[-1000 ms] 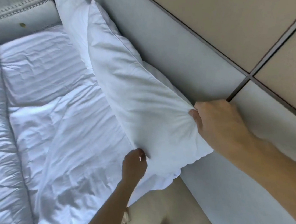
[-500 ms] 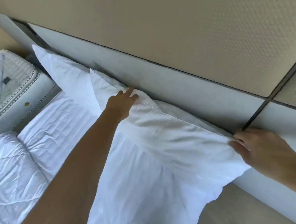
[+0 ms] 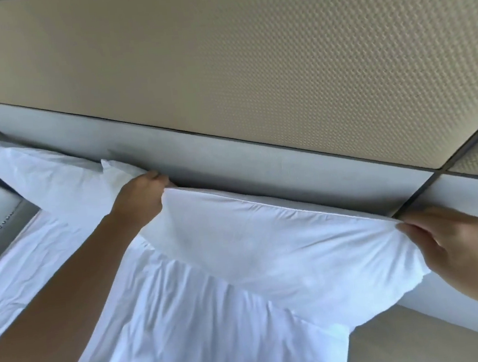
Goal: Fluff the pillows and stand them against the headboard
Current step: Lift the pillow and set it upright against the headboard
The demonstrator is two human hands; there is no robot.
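We clamp the grip of our left hand (image 3: 141,201) on the top edge of the near pillow (image 3: 268,248). Our right hand (image 3: 460,249) pinches its corner. It leans against the headboard (image 3: 259,164), beside a second pillow (image 3: 48,177).

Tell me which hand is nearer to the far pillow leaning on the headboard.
Left. The left hand grips the top edge of the near pillow right beside the far pillow; the right hand pinches its opposite corner, well away.
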